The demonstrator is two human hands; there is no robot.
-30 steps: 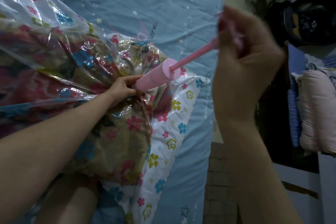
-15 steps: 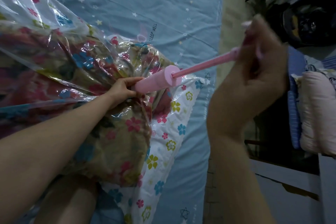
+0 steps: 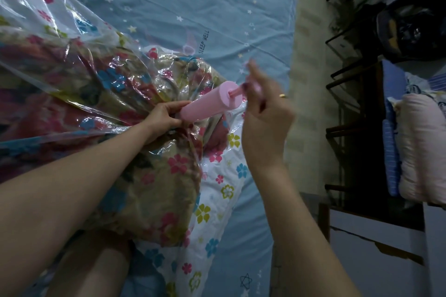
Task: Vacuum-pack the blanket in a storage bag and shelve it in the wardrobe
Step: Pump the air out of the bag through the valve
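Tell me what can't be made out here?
Head view only:
- Bag valve: hidden under the pump and left hand.
- Pump handle: covered by the right hand, blurred by motion.
- Bag: cut off by the left edge, so its seal is unseen.
- Wardrobe: not recognisable; the right side is too dark.

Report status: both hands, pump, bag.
Left hand holds pump barrel on bag. Right hand grips plunger handle. Blanket inside. Nothing obstructing.

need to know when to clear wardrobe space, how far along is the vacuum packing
Done: the blanket is inside the storage bag. In hand: the left hand holds the pink pump against the bag while the right hand holds its plunger, nearly pushed in. Left: the bag looks puffy, then shelving.
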